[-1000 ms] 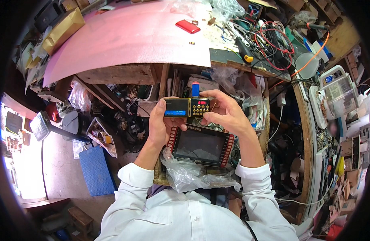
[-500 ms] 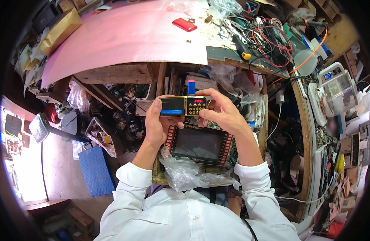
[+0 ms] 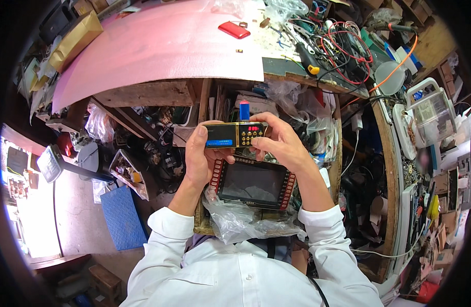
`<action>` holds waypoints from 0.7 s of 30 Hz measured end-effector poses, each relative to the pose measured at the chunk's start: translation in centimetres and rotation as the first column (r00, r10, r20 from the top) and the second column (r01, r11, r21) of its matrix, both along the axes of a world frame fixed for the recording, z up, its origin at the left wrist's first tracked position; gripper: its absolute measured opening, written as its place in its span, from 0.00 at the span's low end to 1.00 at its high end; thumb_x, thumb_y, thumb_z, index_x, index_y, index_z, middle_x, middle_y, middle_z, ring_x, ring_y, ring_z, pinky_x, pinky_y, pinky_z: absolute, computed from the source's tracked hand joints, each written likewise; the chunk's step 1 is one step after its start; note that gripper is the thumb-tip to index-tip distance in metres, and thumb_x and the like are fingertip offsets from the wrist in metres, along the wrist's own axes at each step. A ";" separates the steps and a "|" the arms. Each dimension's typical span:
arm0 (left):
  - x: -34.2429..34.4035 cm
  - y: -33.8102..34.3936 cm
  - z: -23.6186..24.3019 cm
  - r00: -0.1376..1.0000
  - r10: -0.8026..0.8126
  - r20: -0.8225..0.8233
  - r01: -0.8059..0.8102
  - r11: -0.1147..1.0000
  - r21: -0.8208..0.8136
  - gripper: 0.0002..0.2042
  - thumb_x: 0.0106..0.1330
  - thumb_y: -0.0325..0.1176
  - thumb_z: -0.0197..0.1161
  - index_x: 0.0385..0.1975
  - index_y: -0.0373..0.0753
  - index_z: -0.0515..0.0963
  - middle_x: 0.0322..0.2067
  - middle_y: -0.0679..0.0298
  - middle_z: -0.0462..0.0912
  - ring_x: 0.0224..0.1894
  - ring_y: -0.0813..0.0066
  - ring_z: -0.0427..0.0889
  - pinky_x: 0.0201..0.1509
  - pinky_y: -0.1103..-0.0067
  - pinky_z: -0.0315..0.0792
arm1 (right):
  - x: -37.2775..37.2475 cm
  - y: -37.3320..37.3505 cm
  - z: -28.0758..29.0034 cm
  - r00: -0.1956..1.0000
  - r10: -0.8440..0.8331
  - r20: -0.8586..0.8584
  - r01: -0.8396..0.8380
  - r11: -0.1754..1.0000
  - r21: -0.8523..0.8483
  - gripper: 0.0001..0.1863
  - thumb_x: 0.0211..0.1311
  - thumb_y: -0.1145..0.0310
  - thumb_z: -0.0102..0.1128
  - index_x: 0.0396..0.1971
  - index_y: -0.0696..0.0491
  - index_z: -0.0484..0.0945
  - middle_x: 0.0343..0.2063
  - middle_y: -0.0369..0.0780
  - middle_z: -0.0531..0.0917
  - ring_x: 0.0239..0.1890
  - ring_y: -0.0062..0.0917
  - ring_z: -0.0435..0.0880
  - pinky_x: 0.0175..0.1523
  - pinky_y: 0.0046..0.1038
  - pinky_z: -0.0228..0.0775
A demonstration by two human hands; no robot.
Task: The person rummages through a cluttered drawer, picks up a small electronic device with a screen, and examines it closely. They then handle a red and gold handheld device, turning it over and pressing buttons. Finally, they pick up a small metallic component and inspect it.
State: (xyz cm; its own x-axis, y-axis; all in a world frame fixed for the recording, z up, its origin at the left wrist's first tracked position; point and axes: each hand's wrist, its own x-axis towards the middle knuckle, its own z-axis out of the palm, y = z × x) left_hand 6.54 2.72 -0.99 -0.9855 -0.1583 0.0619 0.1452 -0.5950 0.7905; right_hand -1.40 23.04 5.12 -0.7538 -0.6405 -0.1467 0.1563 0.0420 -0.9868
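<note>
The left hand (image 3: 197, 159) has its fingers closed on one end of a little black radio (image 3: 221, 133). The right hand (image 3: 285, 147) bends its fingers around the other end, thumb by the gold buttons (image 3: 247, 136). Below the fingers lies a red-edged screen (image 3: 251, 182).

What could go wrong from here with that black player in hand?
1. The blue stick juts from the top edge of the black player, close to the fingers of the right hand; a bump might bend or loosen it.
2. The right thumb overlaps the small gold keypad, so a wrong press seems possible.
3. The left hand grips one end above the red-and-black screen unit; a slip could drop the player onto it.
</note>
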 end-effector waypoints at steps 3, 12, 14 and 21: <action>0.0 0.1 0.0 1.000 0.001 0.006 -0.001 1.000 0.001 0.28 0.80 0.56 0.48 0.56 0.32 0.72 0.40 0.54 0.85 0.32 0.69 0.88 0.31 0.75 0.85 | -0.1 0.1 -0.1 1.000 0.006 0.012 -0.006 1.000 -0.019 0.25 0.66 0.75 0.64 0.61 0.61 0.70 0.39 0.40 0.83 0.35 0.22 0.84 0.34 0.24 0.79; 0.1 0.0 -0.2 1.000 0.010 0.004 -0.010 1.000 -0.027 0.28 0.80 0.56 0.48 0.56 0.32 0.72 0.41 0.54 0.85 0.33 0.70 0.88 0.31 0.75 0.85 | 0.0 0.1 -0.3 1.000 -0.003 -0.021 0.003 1.000 -0.014 0.24 0.65 0.76 0.63 0.60 0.61 0.70 0.40 0.40 0.82 0.35 0.21 0.83 0.33 0.23 0.78; 0.1 0.0 -0.1 1.000 0.007 -0.002 -0.007 1.000 -0.024 0.27 0.80 0.56 0.49 0.56 0.32 0.72 0.41 0.54 0.85 0.33 0.70 0.88 0.31 0.75 0.85 | 0.0 0.1 -0.3 1.000 -0.003 -0.030 0.003 1.000 0.002 0.24 0.65 0.76 0.63 0.60 0.61 0.71 0.40 0.40 0.81 0.35 0.21 0.83 0.33 0.22 0.77; 0.1 0.0 -0.1 1.000 0.016 0.001 -0.016 1.000 -0.024 0.27 0.80 0.56 0.50 0.56 0.32 0.72 0.41 0.54 0.85 0.33 0.70 0.88 0.31 0.75 0.85 | 0.3 -0.2 -0.3 0.998 -0.044 -0.044 0.044 0.999 -0.013 0.24 0.61 0.72 0.65 0.58 0.59 0.73 0.34 0.35 0.80 0.25 0.14 0.76 0.30 0.21 0.72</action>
